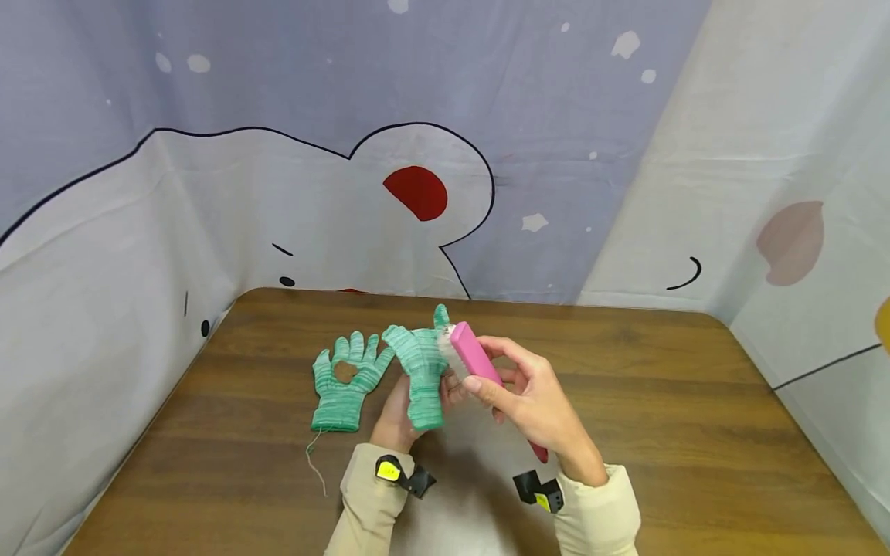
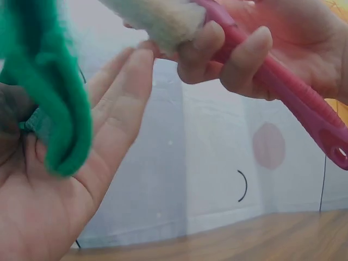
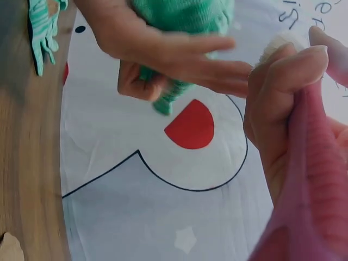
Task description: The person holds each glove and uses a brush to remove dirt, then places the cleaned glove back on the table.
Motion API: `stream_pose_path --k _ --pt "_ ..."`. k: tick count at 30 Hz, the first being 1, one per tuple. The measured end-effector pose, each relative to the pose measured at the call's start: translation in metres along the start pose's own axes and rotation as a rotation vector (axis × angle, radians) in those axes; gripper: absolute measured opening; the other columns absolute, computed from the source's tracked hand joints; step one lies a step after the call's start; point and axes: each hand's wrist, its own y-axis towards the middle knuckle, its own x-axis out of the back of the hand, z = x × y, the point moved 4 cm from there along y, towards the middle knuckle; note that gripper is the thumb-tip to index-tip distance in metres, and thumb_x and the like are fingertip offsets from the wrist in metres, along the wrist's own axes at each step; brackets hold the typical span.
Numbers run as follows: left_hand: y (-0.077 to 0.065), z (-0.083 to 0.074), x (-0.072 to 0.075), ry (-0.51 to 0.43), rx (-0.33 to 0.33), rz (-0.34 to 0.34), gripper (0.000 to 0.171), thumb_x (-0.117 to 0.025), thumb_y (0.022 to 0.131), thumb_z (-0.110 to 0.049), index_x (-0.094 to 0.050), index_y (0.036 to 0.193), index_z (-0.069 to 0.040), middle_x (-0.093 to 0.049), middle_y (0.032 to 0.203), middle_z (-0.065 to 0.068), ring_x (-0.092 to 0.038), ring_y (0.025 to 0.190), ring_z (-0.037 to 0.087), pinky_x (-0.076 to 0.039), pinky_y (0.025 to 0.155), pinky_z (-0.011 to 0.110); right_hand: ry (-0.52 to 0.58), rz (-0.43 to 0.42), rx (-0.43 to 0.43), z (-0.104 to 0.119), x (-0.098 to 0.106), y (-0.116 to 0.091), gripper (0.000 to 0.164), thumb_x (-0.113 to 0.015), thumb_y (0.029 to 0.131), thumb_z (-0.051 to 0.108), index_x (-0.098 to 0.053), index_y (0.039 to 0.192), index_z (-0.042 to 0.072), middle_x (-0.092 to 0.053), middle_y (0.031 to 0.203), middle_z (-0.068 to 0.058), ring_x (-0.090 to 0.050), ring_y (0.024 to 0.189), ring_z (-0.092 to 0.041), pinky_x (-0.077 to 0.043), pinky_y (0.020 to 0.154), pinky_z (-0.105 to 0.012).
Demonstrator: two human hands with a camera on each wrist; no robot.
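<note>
My left hand point(image 1: 398, 413) holds a green-and-white knit glove point(image 1: 422, 371) up over the table from beneath, its cuff toward me. In the right wrist view, one left finger point(image 3: 136, 81) is curled at the glove while others stretch out straight. My right hand point(image 1: 531, 394) grips a pink brush point(image 1: 476, 354). White bristles point(image 1: 452, 351) of the brush meet the glove's right side in the head view. The pink handle point(image 2: 293, 87) slants down past the right fingers in the left wrist view.
A matching green glove point(image 1: 338, 413) lies flat on the brown wooden table point(image 1: 660, 417), left of my hands. It has a round brown patch point(image 1: 344, 372) on it and a loose thread point(image 1: 316, 467) at its cuff. A printed cloth point(image 1: 556, 154) stands behind the table.
</note>
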Motion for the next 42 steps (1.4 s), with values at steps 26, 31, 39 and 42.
stream_pose_path --k 26,31,39,42 --pt "0.008 -0.007 0.035 -0.034 0.065 -0.221 0.033 -0.028 0.097 0.001 -0.042 0.126 0.007 -0.06 0.109 0.019 -0.058 0.105 0.027 -0.042 0.096 0.034 0.015 -0.034 0.001 -0.002 0.02 -0.003 0.04 -0.064 0.084 0.003 -0.052 0.122 0.005 -0.049 0.109 -0.015 -0.056 0.056 -0.018 -0.046 0.041 -0.034" --pt "-0.001 -0.017 0.047 0.179 0.115 -0.421 0.018 -0.034 0.095 0.002 -0.051 0.095 0.0 -0.062 0.097 0.013 -0.063 0.093 0.024 -0.049 0.086 0.035 0.02 -0.039 -0.023 -0.004 0.022 -0.002 0.04 -0.065 0.084 0.004 -0.053 0.122 0.006 -0.05 0.109 -0.014 -0.055 0.056 -0.019 -0.046 0.041 -0.034" --pt "-0.005 -0.018 0.053 0.181 0.168 -0.495 0.01 -0.036 0.095 0.0 -0.045 0.093 -0.002 -0.059 0.087 0.008 -0.063 0.081 0.019 -0.051 0.076 0.032 0.013 -0.037 -0.05 -0.006 0.023 -0.001 0.04 -0.066 0.083 0.005 -0.053 0.122 0.007 -0.05 0.109 -0.014 -0.056 0.058 -0.019 -0.046 0.042 -0.033" --pt "-0.004 -0.016 0.055 0.199 0.19 -0.493 0.012 -0.036 0.094 0.001 -0.047 0.091 -0.002 -0.061 0.085 0.008 -0.063 0.079 0.018 -0.052 0.075 0.031 0.011 -0.039 -0.054 -0.005 0.023 -0.001 0.04 -0.066 0.083 0.006 -0.053 0.122 0.007 -0.05 0.109 -0.014 -0.056 0.057 -0.019 -0.046 0.042 -0.034"
